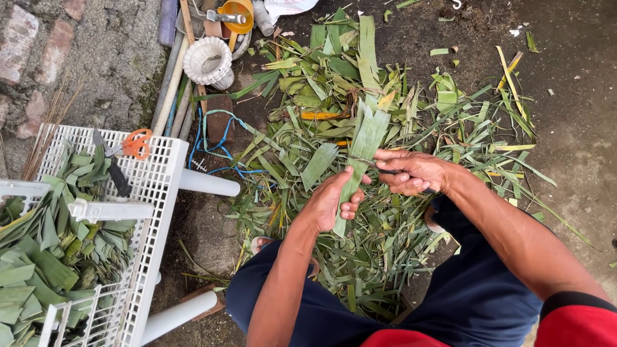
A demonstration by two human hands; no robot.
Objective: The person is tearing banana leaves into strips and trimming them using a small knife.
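Note:
My left hand point(328, 202) grips a long green leaf point(365, 138) near its lower part, holding it upright and tilted away from me. At the leaf's middle, my right hand point(414, 171) is closed around a small dark tool, which looks like scissors or a blade; its tip touches the leaf. Both hands work over a large heap of cut green leaf scraps point(360, 115) on the ground between my knees.
A white plastic crate point(154, 186) at the left holds stacked trimmed leaves point(38, 257); orange-handled scissors point(132, 144) lie on its lid. A white ribbed pot point(209, 62), sticks, an orange funnel point(239, 13) and blue cord point(222, 138) sit behind. Brick edging lies far left.

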